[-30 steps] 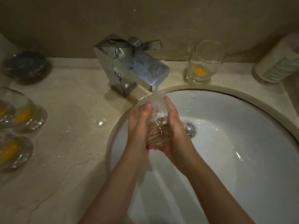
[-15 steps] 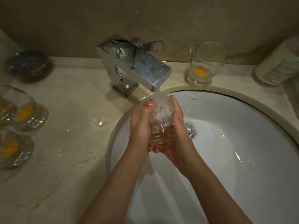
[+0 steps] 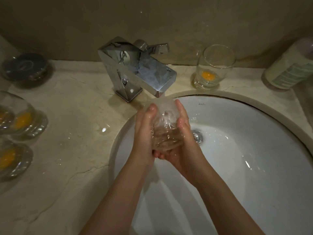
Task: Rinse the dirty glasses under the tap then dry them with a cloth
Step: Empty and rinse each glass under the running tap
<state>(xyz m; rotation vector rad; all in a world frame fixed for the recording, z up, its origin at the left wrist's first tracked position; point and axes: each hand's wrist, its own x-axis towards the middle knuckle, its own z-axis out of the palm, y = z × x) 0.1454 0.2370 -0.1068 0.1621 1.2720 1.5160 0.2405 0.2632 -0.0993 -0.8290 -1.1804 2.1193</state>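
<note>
Because the water falls from the tap's (image 3: 135, 72) spout right at the near rim of the sink (image 3: 254, 150), the glass (image 3: 165, 131) is held directly beneath it, above the basin and just this side of the drain (image 3: 197, 135), so the runoff drops into the sink and not onto the counter (image 3: 71, 133). Both hands cup it from opposite sides: the left hand (image 3: 144, 131) has its fingers curled round the left wall with the thumb lying up along it, and the right hand (image 3: 183, 141) wraps the right wall and supports the base from below. That two-sided hold probably keeps a wet, slippery glass steady against the stream and lets it be turned. It seems tipped with its mouth toward the spout so water runs inside.

Clear and thick-bottomed, the glass is full of churning, splashing water, with a faint brownish tint low down; whether any residue remains I cannot tell through the foam.

Another glass (image 3: 212, 68) with an orange blob at its bottom stands upright on the counter right of the tap, and more like it (image 3: 22, 119) lie at the left edge, so I judge the rinsing is far from done. No cloth is in view
</note>
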